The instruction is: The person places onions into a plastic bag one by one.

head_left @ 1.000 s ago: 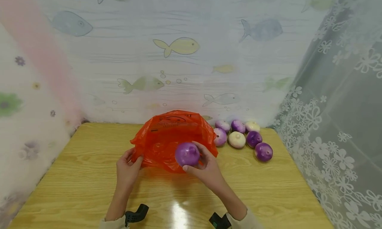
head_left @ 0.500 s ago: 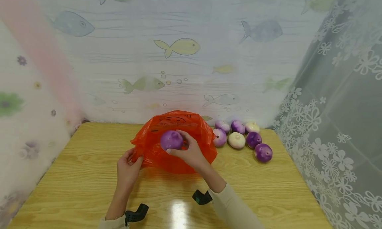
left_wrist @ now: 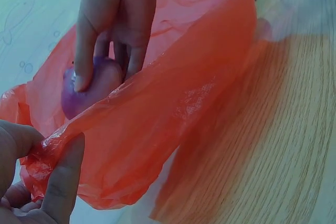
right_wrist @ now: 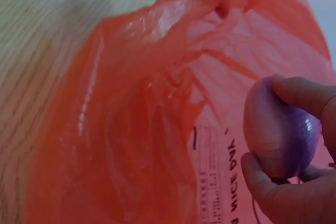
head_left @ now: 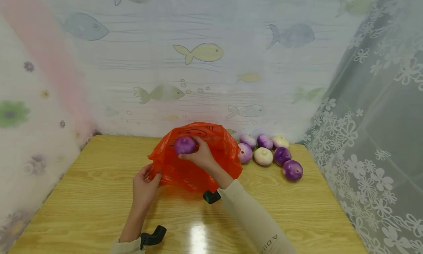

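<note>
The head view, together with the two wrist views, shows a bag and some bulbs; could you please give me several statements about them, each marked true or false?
1. The left grip pinches the edge of the red bag. True.
2. The red bag's mouth is closed. False: it is open.
3. The right grip holds a purple bulb. True.
4. Seven loose bulbs lie on the table, to the right of the bag in the head view. True.
5. Every loose bulb is dark purple. False: two are cream white and some are light purple.
6. The held bulb rests on bare table. False: it is held up at the bag's mouth.
</note>
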The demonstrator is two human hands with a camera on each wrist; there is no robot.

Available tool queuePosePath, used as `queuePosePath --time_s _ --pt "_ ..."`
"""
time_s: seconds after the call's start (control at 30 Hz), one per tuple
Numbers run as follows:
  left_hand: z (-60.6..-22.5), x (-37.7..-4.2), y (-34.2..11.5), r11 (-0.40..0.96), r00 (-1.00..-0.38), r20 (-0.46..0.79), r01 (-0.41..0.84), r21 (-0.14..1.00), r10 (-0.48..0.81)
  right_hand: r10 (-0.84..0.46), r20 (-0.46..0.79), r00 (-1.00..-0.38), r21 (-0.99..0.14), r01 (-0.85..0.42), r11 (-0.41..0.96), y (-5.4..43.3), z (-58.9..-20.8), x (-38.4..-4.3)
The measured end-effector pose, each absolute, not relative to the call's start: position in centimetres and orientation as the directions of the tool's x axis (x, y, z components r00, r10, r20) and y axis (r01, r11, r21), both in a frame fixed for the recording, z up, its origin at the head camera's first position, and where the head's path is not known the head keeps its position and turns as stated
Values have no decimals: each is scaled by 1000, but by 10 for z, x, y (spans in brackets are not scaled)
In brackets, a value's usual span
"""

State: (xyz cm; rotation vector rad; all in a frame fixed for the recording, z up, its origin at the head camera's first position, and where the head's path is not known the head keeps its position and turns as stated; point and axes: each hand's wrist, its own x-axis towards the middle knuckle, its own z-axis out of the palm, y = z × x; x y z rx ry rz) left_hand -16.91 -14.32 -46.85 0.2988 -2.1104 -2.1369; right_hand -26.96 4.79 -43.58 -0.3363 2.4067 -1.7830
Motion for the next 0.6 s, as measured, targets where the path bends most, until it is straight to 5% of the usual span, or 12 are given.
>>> queuePosePath --time_s 0.6 --pt "-469 -168 -138 -18 -979 -42 -39 999 -201 -214 125 -969 -941 -184 285 32 -463 -311"
